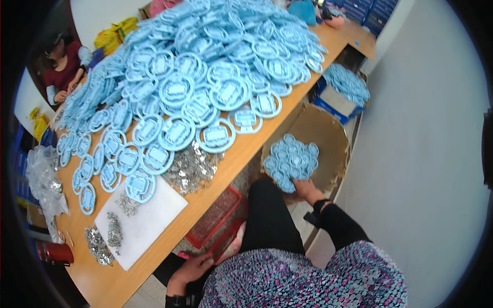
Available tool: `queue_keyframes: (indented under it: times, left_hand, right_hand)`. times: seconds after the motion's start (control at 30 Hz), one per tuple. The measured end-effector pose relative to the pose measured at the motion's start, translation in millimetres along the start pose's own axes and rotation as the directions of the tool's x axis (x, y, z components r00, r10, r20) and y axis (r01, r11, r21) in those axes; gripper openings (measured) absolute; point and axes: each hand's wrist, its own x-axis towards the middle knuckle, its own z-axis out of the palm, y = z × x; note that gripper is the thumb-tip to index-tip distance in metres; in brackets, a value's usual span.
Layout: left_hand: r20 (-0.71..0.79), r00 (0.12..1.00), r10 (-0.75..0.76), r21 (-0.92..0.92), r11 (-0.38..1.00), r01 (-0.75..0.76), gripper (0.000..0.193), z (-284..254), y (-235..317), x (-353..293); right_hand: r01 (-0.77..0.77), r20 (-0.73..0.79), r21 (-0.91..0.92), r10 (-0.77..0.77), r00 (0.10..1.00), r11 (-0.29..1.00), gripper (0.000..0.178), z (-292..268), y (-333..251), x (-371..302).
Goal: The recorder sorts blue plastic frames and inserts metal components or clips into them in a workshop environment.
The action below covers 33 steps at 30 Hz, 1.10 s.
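Note:
My right hand (306,190) reaches down into a large cardboard box (334,131) at the right. Its fingertips meet the near edge of a heap of light-blue, ring-shaped plastic pieces (291,158). The ends of those fingers are hidden among the pieces, so their grip does not show. Low by my lap, my left hand (194,268) rests with loosely curved fingers and nothing visible in it. A big mound of the same blue pieces (177,90) covers much of the wooden table (159,251).
Small silvery metal parts (192,169) lie on the table, some on a white board (154,220). Red trays (215,215) sit under its edge. A blue box (334,100) of more pieces stands behind the cardboard box, beside the wall (426,154). Another person (64,66) sits at far left.

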Motion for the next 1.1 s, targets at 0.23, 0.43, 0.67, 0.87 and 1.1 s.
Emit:
queue_keyframes:
  times: [0.23, 0.43, 0.67, 0.87, 1.1]
  left_hand:
    - [-0.095, 0.995, -0.01, -0.186, 0.983, -0.008, 0.041, 15, 64, -57]
    - [-0.252, 0.959, 0.132, -0.103, 0.981, -0.162, 0.03, 16, 73, -71]
    - [-0.222, 0.973, -0.064, -0.159, 0.987, 0.028, 0.027, 15, 61, -89]
    - [-0.244, 0.956, -0.162, -0.152, 0.98, 0.127, 0.037, 17, 37, -90]
    - [-0.357, 0.934, 0.036, -0.138, 0.986, -0.091, 0.029, 17, 27, -90]
  right_hand:
    - [-0.142, 0.248, 0.043, 0.127, 0.96, 0.989, 0.034, 91, 29, -10]
    - [-0.084, 0.277, 0.021, 0.075, 0.958, 0.996, 0.034, 70, 20, -56]
    - [0.581, -0.145, 0.374, -0.573, 0.806, 0.723, 0.037, -114, -102, -129]
    - [0.378, 0.209, 0.811, -0.823, 0.528, 0.448, 0.025, -156, -187, -183]
    - [0.299, 0.284, 0.81, -0.783, 0.553, 0.505, 0.024, -157, -204, -175]
